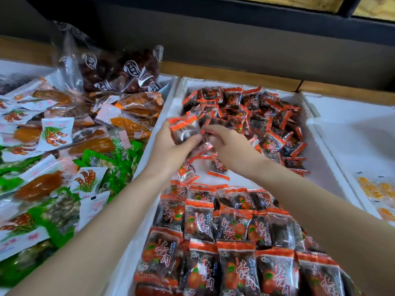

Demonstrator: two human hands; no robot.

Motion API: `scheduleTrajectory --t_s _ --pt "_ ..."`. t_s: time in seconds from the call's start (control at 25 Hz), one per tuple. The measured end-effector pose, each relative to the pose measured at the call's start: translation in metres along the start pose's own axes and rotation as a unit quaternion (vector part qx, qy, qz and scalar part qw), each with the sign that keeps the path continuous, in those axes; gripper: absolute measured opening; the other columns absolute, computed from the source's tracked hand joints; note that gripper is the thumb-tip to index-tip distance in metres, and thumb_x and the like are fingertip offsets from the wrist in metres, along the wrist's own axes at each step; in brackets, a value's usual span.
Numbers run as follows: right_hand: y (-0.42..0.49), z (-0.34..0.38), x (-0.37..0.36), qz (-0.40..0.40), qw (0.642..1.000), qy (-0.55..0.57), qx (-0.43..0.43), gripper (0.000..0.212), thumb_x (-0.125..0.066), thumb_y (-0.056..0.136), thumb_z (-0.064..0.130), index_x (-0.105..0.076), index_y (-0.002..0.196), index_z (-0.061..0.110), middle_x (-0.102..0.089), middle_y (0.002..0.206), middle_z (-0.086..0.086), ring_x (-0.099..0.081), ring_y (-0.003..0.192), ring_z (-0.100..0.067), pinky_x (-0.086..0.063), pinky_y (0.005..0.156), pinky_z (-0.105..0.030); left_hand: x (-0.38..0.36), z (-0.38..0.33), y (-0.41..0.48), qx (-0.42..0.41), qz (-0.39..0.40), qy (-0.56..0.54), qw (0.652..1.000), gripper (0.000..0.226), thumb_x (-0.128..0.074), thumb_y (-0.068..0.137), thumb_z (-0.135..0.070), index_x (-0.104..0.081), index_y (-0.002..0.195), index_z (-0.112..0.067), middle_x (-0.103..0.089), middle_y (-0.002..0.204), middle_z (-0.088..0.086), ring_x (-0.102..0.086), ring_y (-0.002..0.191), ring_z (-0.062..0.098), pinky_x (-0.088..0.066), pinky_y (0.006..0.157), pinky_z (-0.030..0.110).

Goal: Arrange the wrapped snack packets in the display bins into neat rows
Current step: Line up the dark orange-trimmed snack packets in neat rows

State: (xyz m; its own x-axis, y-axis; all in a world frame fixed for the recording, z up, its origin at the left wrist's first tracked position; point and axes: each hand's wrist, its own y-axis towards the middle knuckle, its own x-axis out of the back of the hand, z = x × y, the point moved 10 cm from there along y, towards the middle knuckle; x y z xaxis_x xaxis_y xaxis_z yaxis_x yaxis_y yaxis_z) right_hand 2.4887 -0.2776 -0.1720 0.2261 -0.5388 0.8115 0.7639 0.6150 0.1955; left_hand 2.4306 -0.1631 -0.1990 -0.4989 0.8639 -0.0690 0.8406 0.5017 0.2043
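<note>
bare left forearm point(96, 231) and left hand point(171, 149), bare right forearm point(320, 206) and right hand point(229, 146)

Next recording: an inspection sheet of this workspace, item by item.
Surface: white foam bin, bare floor showing mid-bin.
Job's things: neat rows at the near end, loose pile at the far end, all red-and-black wrapped.
Clutter: mixed packets in the left bin; bag of dark fruit behind them; yellow packets at right.
Grippers: left hand grips one packet; right hand reaches beside it, grip unclear.
Cables: nothing seen.
Surroundings: wooden ledge, dark wall behind.
</note>
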Motion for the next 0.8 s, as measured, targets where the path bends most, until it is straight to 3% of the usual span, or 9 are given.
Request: scheduleTrajectory --t_s 0.08,0.16,0.24,0.32,0.4,0.56,0.68,0.8 --pt "0.005 -0.008 -0.013 -0.003 1.0 0.014 -0.004 0.039 -0.041 0.098 0.006 -0.045 0.135 0.016 -0.059 0.122 -0.008 -0.054 0.074 -0.014 -0.038 0.048 -0.006 0.024 -0.008 0.008 -0.038 -0.041 0.026 0.998 0.034 -0.072 0.082 -0.012 -0.053 0.106 -0.026 -0.067 0.107 0.001 -0.065 0.096 0.012 -0.051 0.084 0.03" --pt "0.011 -0.018 -0.047 0.048 0.999 -0.001 -0.014 0.04 -0.048 0.096 0.01 -0.045 0.136 0.017 -0.055 0.13 -0.007 -0.057 0.089 -0.021 -0.046 0.063 -0.018 0.034 -0.013 0.012 -0.066 -0.054 0.025 0.996 0.034 -0.072 0.082 -0.013 -0.054 0.107 -0.027 -0.067 0.106 0.0 -0.065 0.096 0.011 -0.05 0.084 0.028" --pt "0.021 -0.026 -0.077 0.08 0.996 -0.019 -0.046 0.043 -0.054 0.094 0.018 -0.042 0.135 0.013 -0.057 0.125 -0.009 -0.058 0.095 -0.023 -0.043 0.072 -0.024 0.034 -0.015 0.014 -0.081 -0.049 0.034 0.995 0.036 -0.072 0.082 -0.015 -0.053 0.11 -0.028 -0.067 0.107 -0.002 -0.064 0.098 0.009 -0.051 0.088 0.028" --pt "0.031 -0.037 -0.093 0.082 0.992 -0.002 -0.099 0.039 -0.059 0.091 0.027 -0.042 0.12 0.008 -0.062 0.099 -0.007 -0.059 0.084 -0.021 -0.045 0.062 -0.022 0.031 -0.017 0.014 -0.09 -0.044 0.045 0.994 0.037 -0.072 0.082 -0.016 -0.051 0.111 -0.028 -0.066 0.103 -0.009 -0.063 0.093 0.0 -0.05 0.085 0.02" --pt "0.037 -0.042 -0.099 0.092 0.988 -0.007 -0.124 0.034 -0.064 0.087 0.035 -0.046 0.101 0.009 -0.053 0.072 0.002 -0.051 0.063 -0.012 -0.036 0.044 -0.015 0.031 -0.019 0.014 -0.098 -0.042 0.047 0.993 0.039 -0.072 0.082 -0.014 -0.049 0.111 -0.027 -0.064 0.101 -0.012 -0.06 0.087 -0.008 -0.049 0.08 0.012" --pt "0.032 -0.047 -0.09 0.078 0.983 0.061 -0.153 0.027 -0.059 0.092 0.027 -0.062 0.075 0.006 -0.044 0.038 0.013 -0.041 0.033 -0.003 -0.028 0.034 -0.013 0.032 -0.015 0.013 -0.093 -0.041 0.049 0.994 0.038 -0.072 0.082 -0.013 -0.049 0.11 -0.026 -0.064 0.101 -0.009 -0.061 0.09 -0.001 -0.048 0.078 0.012" --pt "0.034 -0.049 -0.07 0.011 0.983 0.072 -0.17 0.036 -0.051 0.097 0.03 -0.043 0.069 0.008 -0.037 0.048 0.002 -0.033 0.04 -0.013 -0.026 0.037 -0.021 0.035 -0.014 0.012 -0.078 -0.046 0.037 0.995 0.037 -0.071 0.083 -0.014 -0.05 0.113 -0.023 -0.065 0.103 -0.005 -0.062 0.093 0.004 -0.05 0.079 0.017" --pt "0.043 -0.042 -0.073 0.03 0.985 0.071 -0.152 0.032 -0.045 0.099 0.029 -0.039 0.07 0.017 -0.036 0.056 0.001 -0.03 0.045 -0.013 -0.025 0.043 -0.024 0.039 -0.016 0.012 -0.078 -0.056 0.024 0.995 0.039 -0.071 0.083 -0.014 -0.05 0.114 -0.024 -0.064 0.103 -0.008 -0.062 0.092 0.001 -0.051 0.077 0.014"
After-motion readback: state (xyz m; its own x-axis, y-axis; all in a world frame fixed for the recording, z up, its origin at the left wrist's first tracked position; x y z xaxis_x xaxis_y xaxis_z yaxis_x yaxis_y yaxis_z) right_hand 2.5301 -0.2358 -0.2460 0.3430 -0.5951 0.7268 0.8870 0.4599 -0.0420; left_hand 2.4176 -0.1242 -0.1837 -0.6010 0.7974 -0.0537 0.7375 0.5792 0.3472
